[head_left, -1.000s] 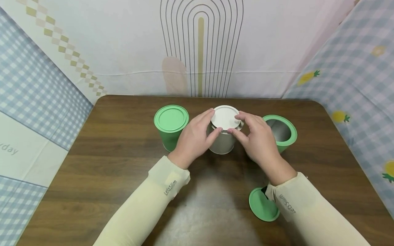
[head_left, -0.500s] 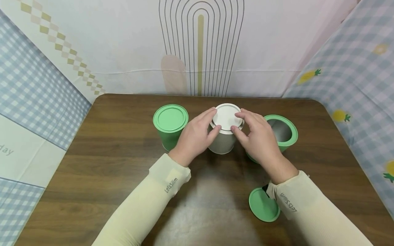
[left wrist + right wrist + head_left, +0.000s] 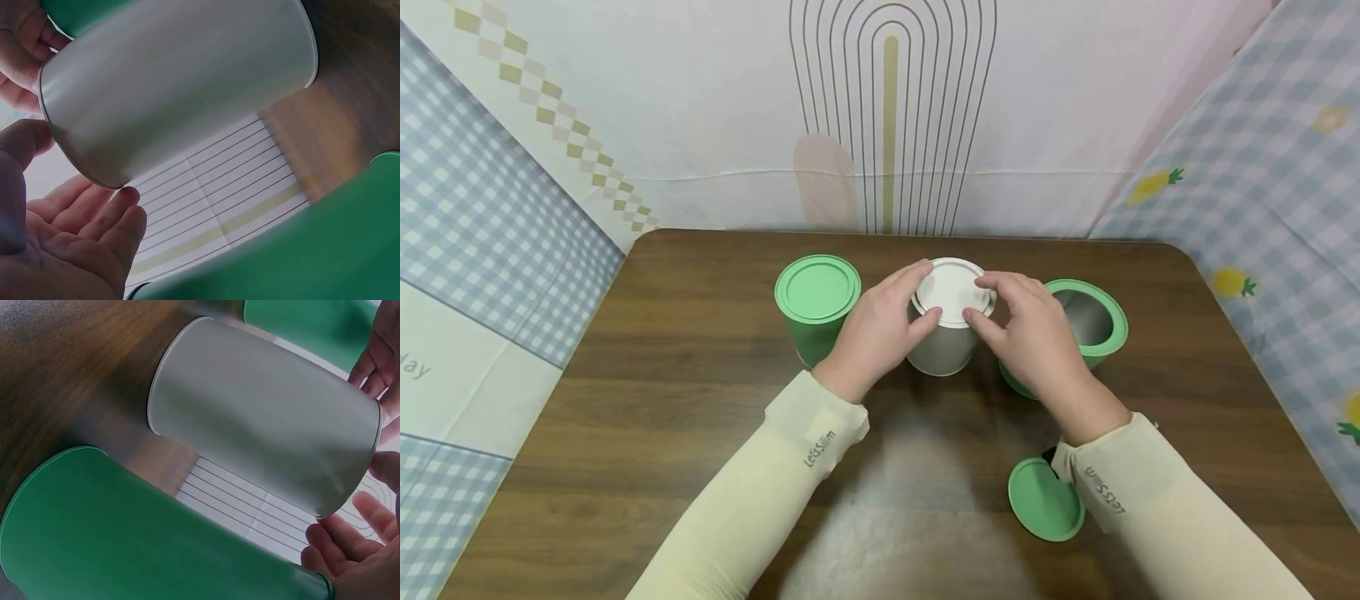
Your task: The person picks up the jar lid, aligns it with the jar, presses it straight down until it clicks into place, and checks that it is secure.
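Note:
A pale grey can (image 3: 942, 350) stands upright near the back middle of the table, with a white lid (image 3: 953, 292) on its top. My left hand (image 3: 874, 333) holds the lid's left edge between thumb and fingers. On the opposite side my right hand (image 3: 1033, 329) grips the lid's right edge the same way. Both thumbs sit at the front of the rim. In the left wrist view, fingers (image 3: 119, 212) touch the rim of the grey can. The right wrist view shows fingertips at the rim too, but whether the lid is fully seated cannot be seen.
Left of the grey can stands a green can (image 3: 812, 333) with its lid on. An open green can (image 3: 1108, 333) is at the right, partly behind my right hand. A loose green lid (image 3: 1045, 504) lies near my right sleeve on the wooden table (image 3: 662, 400).
The white lid, earlier tilted with a gap showing at the front, now sits lower and flatter on the grey can. Both hands stay at its rim with only slight shifts.

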Tool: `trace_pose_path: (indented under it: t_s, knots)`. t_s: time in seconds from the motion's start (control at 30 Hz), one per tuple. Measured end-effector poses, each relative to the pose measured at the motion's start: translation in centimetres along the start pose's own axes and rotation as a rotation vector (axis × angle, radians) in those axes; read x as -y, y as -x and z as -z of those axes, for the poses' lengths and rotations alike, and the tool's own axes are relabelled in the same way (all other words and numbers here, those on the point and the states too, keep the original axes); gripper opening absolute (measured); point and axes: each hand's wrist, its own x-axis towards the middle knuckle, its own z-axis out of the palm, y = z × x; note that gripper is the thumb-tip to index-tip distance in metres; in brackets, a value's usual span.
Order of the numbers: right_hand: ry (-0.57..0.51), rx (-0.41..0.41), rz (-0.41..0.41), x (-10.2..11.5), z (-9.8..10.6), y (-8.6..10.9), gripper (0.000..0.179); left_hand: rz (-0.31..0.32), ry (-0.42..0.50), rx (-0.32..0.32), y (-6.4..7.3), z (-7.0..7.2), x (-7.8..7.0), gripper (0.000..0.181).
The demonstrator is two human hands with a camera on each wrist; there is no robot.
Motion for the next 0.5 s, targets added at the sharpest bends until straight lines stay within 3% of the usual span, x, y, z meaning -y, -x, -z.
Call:
trace_pose_path:
  t_s: [0.5]
  knots:
    - [0.023, 0.087, -0.065, 0.25, 0.81, -0.07, 0.049, 0.1, 0.012, 0.119, -0.28, 0.58, -0.25, 0.046]
